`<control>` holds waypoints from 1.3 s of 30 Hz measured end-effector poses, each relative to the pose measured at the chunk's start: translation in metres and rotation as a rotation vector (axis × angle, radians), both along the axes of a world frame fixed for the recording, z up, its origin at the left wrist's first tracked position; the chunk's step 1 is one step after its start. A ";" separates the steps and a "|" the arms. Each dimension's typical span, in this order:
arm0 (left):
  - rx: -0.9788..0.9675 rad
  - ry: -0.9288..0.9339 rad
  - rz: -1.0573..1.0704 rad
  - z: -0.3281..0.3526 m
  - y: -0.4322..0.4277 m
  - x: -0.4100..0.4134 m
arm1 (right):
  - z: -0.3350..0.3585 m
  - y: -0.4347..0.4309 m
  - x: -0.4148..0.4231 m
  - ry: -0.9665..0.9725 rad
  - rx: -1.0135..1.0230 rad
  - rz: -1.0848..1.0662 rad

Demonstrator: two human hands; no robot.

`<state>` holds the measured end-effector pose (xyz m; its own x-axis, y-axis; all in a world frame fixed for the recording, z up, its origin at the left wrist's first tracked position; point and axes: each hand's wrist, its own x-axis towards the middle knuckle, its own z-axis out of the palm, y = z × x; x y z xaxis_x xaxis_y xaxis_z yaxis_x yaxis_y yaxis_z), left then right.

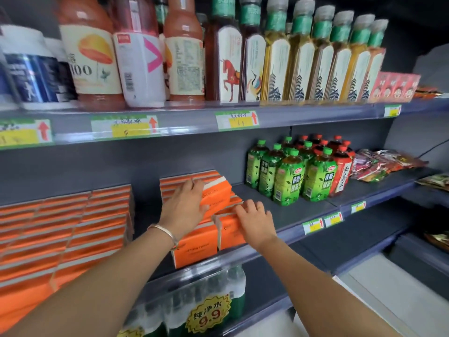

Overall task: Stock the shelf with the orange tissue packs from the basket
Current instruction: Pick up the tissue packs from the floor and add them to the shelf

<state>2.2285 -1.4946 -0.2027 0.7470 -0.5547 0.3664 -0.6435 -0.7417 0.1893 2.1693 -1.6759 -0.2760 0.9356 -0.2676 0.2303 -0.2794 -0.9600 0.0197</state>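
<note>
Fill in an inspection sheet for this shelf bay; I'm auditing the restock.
Surface: middle shelf, dark grey, part bare beside the packs.
Job's things: orange tissue packs stacked left and centre; tilted tissue pack atop the centre stack; basket not in view.
Clutter: snack bags at the shelf's right end.
Hands: left hand grips the tilted tissue pack; right hand curls its fingers over the front tissue pack.
Cables: thin dark line far right, possibly a cable.
Surroundings: green tea bottles on the same shelf; juice bottles above; bottled water multipack below.
</note>
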 end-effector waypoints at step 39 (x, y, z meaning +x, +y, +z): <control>0.018 0.068 -0.018 -0.036 -0.109 0.136 | 0.021 -0.118 0.124 -0.131 0.322 -0.247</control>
